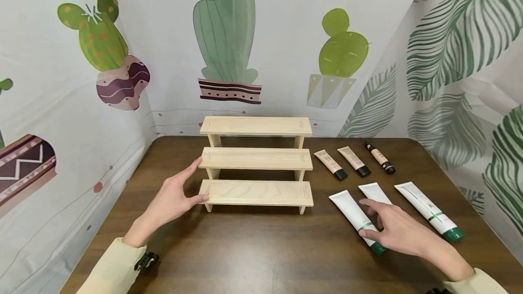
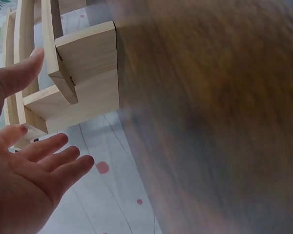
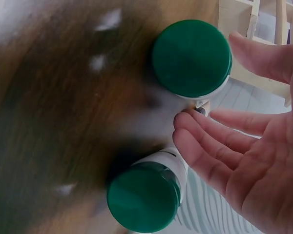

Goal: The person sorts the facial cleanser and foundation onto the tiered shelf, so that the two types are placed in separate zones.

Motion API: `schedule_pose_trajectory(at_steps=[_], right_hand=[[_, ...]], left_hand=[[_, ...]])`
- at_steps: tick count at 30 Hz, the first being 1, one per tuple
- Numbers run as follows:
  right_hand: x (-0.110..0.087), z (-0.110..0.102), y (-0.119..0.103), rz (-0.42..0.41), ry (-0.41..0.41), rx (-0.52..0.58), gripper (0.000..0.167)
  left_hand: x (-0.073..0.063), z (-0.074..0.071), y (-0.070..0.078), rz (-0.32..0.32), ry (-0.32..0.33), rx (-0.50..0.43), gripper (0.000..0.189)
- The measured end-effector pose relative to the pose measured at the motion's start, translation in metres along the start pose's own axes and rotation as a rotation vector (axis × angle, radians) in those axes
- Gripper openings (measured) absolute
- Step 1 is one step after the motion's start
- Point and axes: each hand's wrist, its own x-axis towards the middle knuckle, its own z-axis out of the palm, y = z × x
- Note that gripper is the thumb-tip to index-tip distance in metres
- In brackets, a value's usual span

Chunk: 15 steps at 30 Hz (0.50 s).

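A light wooden three-step display stand stands on the brown table. My left hand is at its left end, with the index fingertip at the middle step and the thumb at the bottom step. In the left wrist view the fingers of the left hand are spread and loose. My right hand hovers over a white tube with a green cap, thumb by its lower part. Partly hidden under the fingers is a second white tube. In the right wrist view the relaxed right hand shows nothing gripped.
A third white green-capped tube lies to the right. Behind lie two beige tubes with black caps, one left and one right, and a slim black-ended beige tube. A cactus-print cloth hangs behind the table.
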Motion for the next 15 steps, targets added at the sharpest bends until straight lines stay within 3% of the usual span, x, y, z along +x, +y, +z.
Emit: schedule_pose_trajectory(at_steps=[7,15], right_hand=[[0.0020,0.0029,0.0086,-0.063,-0.027,0.054,0.068],[0.0044,0.0050,0.0112,-0.053,-0.051,0.099,0.070]], left_hand=[[0.0012,0.0018,0.0003,-0.002,0.001,-0.022,0.107],[0.0020,0.0049,-0.0044,0.026,0.030,-0.084,0.108]])
